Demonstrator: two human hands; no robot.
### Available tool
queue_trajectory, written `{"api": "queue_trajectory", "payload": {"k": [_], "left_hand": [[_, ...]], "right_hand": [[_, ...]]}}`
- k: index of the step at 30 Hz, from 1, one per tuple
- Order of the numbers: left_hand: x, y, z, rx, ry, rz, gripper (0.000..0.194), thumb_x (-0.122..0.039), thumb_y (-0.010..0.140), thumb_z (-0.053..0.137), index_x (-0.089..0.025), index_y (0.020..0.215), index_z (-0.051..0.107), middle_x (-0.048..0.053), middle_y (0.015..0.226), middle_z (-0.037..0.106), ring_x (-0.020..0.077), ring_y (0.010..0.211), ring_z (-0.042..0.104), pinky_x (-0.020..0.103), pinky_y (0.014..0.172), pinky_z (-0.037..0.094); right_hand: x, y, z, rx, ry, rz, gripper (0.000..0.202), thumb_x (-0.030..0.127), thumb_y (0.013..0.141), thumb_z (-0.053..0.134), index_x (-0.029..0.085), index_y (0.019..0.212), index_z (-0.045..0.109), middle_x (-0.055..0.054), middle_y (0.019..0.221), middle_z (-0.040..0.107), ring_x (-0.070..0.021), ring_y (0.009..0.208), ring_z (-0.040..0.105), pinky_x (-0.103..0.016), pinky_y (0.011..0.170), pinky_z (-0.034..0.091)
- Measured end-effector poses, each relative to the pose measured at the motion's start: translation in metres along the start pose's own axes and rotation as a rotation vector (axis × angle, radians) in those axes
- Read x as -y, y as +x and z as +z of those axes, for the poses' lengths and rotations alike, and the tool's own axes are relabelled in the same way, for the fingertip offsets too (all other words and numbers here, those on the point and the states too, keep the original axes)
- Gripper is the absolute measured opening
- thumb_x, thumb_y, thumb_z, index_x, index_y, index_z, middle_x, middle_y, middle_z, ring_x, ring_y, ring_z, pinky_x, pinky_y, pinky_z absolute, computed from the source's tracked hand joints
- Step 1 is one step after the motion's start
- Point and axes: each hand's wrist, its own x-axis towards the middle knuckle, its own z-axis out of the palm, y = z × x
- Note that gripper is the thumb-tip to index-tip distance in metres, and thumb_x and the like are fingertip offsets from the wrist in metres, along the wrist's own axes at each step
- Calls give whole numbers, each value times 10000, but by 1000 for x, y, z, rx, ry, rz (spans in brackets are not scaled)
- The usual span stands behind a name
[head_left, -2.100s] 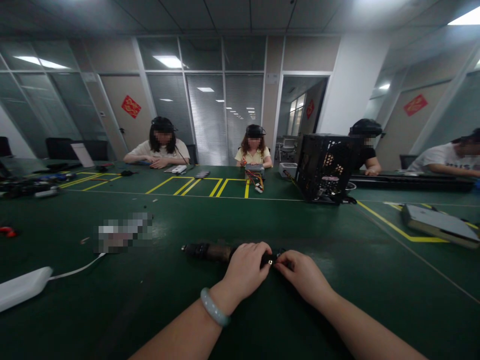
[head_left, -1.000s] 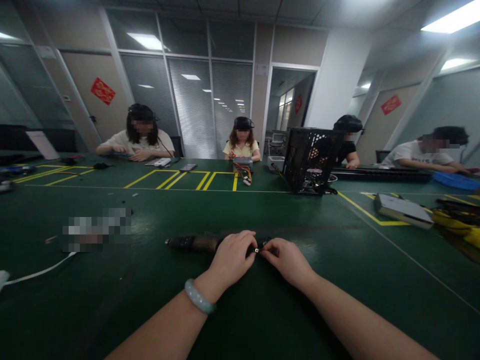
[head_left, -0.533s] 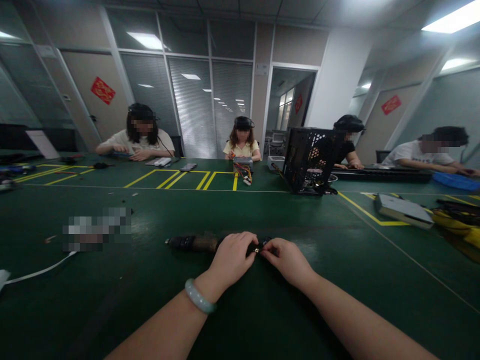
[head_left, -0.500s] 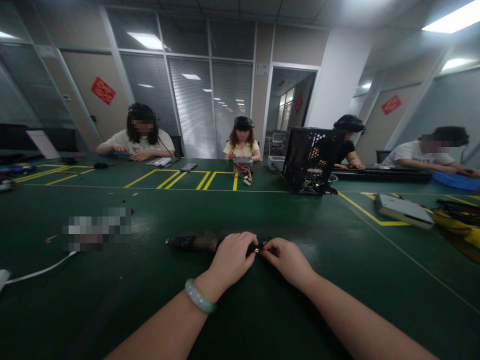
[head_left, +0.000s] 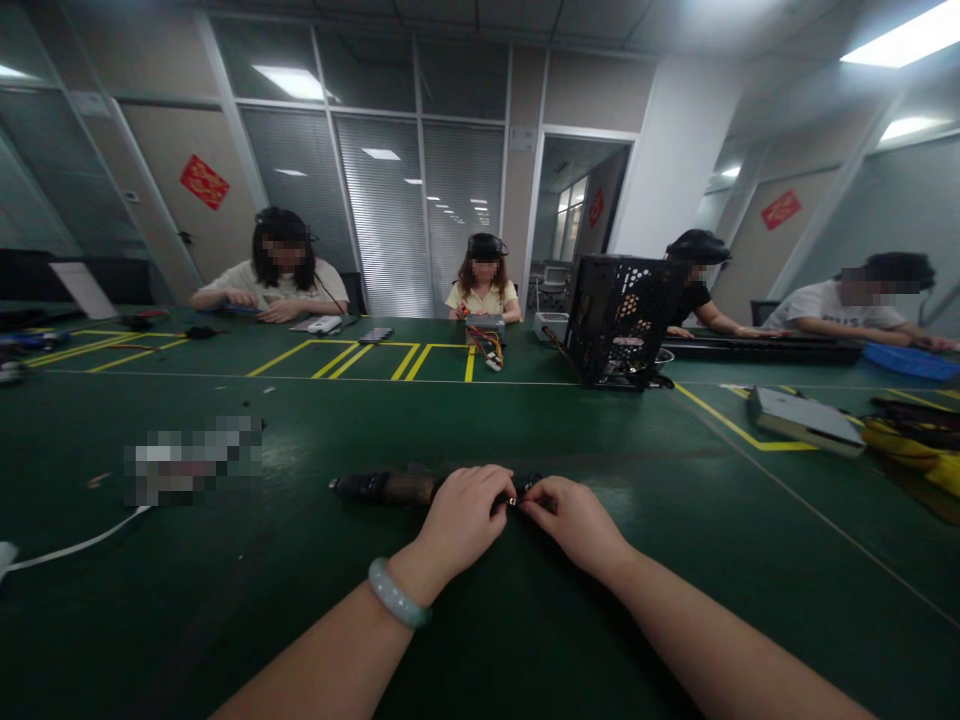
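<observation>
A long, dark, roughly cylindrical power tool [head_left: 397,488] lies crosswise on the green table, its narrow tip pointing left. My left hand [head_left: 472,510], with a pale green bangle [head_left: 397,594] on the wrist, is closed over the tool's right part. A small brass-coloured piece [head_left: 513,501] glints at the tool between my two thumbs. Close to it, my right hand [head_left: 574,520] is pinched shut, thumb against forefinger. What sits in that pinch is too small to make out. The tool's right end is mostly hidden behind my hands.
A blurred-out item [head_left: 191,462] with a white cable lies to the left. Farther back stand a black computer case [head_left: 626,320] and a power supply [head_left: 486,325] with loose wires. A flat silver box [head_left: 806,420] and a yellow bag [head_left: 911,455] are at right. Several people sit opposite.
My hands and the tool have barely moved. Across the table at right, the hand of the person in black has shifted to the right along a long black object.
</observation>
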Motion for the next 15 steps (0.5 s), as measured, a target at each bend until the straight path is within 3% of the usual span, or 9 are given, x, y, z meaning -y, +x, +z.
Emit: {"api": "queue_trajectory", "payload": {"k": [15], "left_hand": [[3, 1, 2, -12, 4, 7, 144, -159, 822, 576, -239, 940, 602, 7, 1161, 636, 223, 1092, 574, 425, 940, 427]], "right_hand": [[-1, 2, 2, -10, 28, 16, 114, 282, 878, 602, 224, 877, 700, -4, 899, 689, -158, 822, 628, -248, 725, 436]]}}
